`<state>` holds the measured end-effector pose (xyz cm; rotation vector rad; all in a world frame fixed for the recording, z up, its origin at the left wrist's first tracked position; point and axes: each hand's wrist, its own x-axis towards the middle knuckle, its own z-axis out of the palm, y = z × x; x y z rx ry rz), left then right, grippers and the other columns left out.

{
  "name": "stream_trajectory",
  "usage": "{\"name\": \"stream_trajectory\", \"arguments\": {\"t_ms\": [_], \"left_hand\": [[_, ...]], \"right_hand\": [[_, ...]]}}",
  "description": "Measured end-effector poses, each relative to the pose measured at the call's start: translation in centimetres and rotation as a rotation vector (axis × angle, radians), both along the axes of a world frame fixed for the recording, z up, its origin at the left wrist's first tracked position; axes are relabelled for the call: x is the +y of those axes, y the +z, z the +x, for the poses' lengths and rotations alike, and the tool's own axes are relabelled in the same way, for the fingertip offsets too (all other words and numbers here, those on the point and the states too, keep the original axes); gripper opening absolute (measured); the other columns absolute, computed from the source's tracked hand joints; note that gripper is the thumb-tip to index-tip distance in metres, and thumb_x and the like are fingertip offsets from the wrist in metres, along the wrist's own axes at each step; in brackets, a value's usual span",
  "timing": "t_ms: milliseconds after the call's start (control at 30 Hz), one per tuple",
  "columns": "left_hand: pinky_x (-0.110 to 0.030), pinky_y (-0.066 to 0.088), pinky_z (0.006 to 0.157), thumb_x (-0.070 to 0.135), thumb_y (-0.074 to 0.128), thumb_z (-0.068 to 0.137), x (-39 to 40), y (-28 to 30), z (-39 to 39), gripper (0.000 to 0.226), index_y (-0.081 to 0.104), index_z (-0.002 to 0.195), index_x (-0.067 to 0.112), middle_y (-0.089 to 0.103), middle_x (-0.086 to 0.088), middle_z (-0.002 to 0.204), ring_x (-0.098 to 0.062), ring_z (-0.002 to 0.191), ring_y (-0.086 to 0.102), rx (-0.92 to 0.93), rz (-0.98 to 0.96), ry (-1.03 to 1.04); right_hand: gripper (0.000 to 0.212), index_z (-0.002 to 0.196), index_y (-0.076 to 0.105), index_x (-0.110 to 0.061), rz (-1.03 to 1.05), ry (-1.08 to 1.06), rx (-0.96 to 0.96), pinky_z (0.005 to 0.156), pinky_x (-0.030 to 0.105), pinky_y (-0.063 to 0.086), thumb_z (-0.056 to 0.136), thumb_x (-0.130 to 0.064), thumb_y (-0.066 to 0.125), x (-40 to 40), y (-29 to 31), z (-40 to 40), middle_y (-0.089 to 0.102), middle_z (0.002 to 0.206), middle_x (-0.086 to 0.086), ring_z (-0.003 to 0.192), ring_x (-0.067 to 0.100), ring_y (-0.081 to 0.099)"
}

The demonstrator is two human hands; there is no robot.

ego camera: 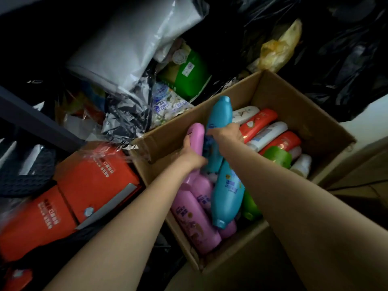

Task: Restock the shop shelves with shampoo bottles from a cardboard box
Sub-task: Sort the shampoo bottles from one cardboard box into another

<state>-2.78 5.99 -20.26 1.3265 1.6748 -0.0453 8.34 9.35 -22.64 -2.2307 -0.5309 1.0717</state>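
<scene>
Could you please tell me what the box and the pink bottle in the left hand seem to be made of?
Box: brown cardboard, matte, with a folded flap and raw edges. Pink bottle, gripped by the left hand: probably smooth plastic, with a soft sheen and moulded rounded shape.

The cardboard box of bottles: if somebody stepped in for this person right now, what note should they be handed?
Left hand grips a pink bottle. Right hand grips a blue bottle. Both bottles are partly raised over the cardboard box.
The box holds many more bottles lying flat: pink, blue, green, red and white.
Done: nothing visibly shelved; no shelf with bottles is in view.
Left: carry these two to the shelves, then the others.
</scene>
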Motion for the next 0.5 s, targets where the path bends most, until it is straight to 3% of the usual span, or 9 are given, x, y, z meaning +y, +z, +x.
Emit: {"name": "stream_trajectory", "arguments": {"t_ms": [133, 267, 400, 500], "left_hand": [[-0.043, 0.034, 0.107, 0.022, 0.067, 0.076, 0.4, 4.6, 4.1, 0.096, 0.006, 0.147, 0.036, 0.038, -0.019, 0.141, -0.037, 0.127, 0.039, -0.129, 0.165, -0.002], [-0.040, 0.033, 0.103, 0.027, 0.066, 0.078, 0.0, 11.6, 10.3, 0.094, 0.002, 0.146, 0.040, 0.040, -0.019, 0.138, -0.037, 0.122, 0.042, -0.124, 0.506, -0.168], [-0.046, 0.037, 0.096, 0.032, 0.063, 0.079, -2.3, 17.8, 16.4, 0.094, -0.004, 0.143, 0.049, 0.035, -0.024, 0.131, -0.044, 0.115, 0.042, -0.046, 0.807, -0.321], [-0.048, 0.037, 0.093, 0.036, 0.063, 0.078, -5.5, 21.2, 21.0, 0.095, -0.006, 0.143, 0.048, 0.036, -0.020, 0.128, -0.041, 0.112, 0.042, -0.165, 1.000, -0.458]], "right_hand": [[0.067, 0.120, 0.046, -0.010, 0.185, -0.024, -0.158, 0.099, 0.038, 0.043, 0.066, -0.031, 0.079, -0.2, 7.5, 4.5, 0.057, 0.122, 0.012, 0.122, 0.031, 0.047], [0.068, 0.120, 0.044, -0.009, 0.494, -0.132, -0.289, 0.093, 0.033, 0.046, 0.065, -0.026, 0.081, -0.9, 17.1, 11.9, 0.060, 0.120, 0.010, 0.114, 0.026, 0.055], [0.060, 0.114, 0.049, -0.012, 0.694, -0.216, -0.442, 0.086, 0.029, 0.048, 0.064, -0.022, 0.081, -5.4, 24.8, 20.3, 0.062, 0.116, 0.006, 0.106, 0.020, 0.059], [0.055, 0.104, 0.045, -0.020, 0.843, -0.336, -0.501, 0.090, 0.032, 0.051, 0.062, -0.020, 0.080, -10.7, 28.2, 26.1, 0.060, 0.111, 0.003, 0.101, 0.016, 0.057]]}}
